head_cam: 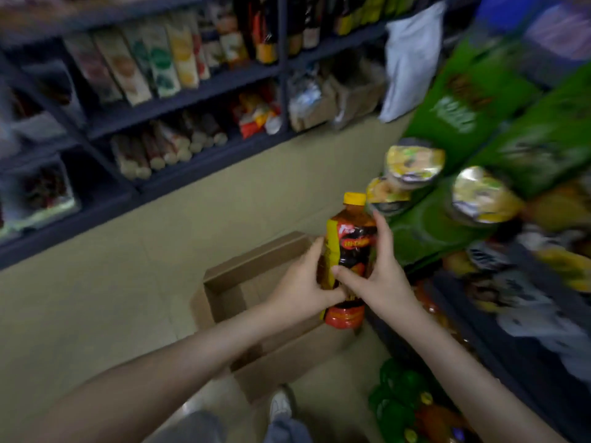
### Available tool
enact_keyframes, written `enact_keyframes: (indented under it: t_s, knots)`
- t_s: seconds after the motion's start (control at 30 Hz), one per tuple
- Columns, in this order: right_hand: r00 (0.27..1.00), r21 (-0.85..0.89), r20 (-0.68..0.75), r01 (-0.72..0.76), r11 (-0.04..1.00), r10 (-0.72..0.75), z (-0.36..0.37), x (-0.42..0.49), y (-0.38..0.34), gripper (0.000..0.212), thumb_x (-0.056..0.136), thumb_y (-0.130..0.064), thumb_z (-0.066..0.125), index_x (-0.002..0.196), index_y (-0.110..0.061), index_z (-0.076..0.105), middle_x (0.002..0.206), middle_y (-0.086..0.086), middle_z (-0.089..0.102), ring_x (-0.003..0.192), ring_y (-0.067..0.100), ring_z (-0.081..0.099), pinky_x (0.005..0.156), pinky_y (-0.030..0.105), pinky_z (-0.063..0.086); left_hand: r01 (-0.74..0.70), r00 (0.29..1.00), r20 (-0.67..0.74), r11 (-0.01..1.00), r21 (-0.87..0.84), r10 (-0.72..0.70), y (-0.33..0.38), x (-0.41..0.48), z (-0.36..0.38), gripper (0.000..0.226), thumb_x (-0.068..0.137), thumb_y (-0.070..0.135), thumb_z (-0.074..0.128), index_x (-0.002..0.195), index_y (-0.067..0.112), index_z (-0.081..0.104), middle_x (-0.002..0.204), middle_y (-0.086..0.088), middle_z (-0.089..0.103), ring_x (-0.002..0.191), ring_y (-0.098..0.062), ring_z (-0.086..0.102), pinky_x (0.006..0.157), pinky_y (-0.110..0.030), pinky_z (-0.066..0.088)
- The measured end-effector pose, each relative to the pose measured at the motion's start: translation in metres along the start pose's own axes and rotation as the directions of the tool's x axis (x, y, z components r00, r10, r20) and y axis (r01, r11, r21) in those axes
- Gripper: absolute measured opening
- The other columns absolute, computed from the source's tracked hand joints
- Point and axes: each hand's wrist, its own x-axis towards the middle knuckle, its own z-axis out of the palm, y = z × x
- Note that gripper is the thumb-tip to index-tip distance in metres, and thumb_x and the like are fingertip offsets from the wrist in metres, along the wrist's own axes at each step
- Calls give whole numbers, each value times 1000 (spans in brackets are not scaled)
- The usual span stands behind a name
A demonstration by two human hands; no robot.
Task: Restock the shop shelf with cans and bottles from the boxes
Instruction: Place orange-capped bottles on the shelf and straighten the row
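The left hand (300,282) and right hand (379,276) are together gripping a yellow-capped bottle (351,247), its red-and-yellow label too blurred to read, above an open cardboard box (252,262)

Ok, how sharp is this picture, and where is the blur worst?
Head view: the bottle, left hand and right hand are fairly sharp; motion blur smears the edges, worst on the right shelf; the wide lens bends the left shelf.
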Motion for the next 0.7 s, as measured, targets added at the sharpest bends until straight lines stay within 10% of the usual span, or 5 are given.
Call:
enact_keyframes:
  t_s: [0.13,0.3,0.5,0.7]
  knots:
    - [999,163,-33,0,987,5,-90,-76,-57,66,82,-16,72,133,-38,39,126,-18,56,111,-15,51,106,24,40,-62,995,73,993,-105,70,93,-31,34,75,62,42,78,130,41,46,108,9,69,99,-12,65,92,-41,52]
    - [989,149,-150,42,988,-19,-178,-198,-99,66,56,-47,83,113,-41,50,111,-11,67,106,9,63,97,42,49,-281,953,98,956,-81,288,210,-110,112,72,66,26,85,122,39,42,79,30,63,75,8,59,72,-17,46]
    - [918,261,-371,252,932,-144,-291,-353,-134,49,70,-16,79,115,-14,58,98,-4,73,87,9,69,68,22,53,-508,816,211,841,-185,539,330,-199,209,47,71,39,73,110,49,49,80,11,55,74,-5,54,69,-21,44]
    - [830,363,-486,478,800,-274,-383,-454,-180,58,56,-27,86,106,-11,60,90,-2,73,82,14,69,69,30,56,-207,639,665,919,-337,388,434,-228,267,60,64,32,78,115,10,54,105,-11,53,85,-19,52,69,-29,47]
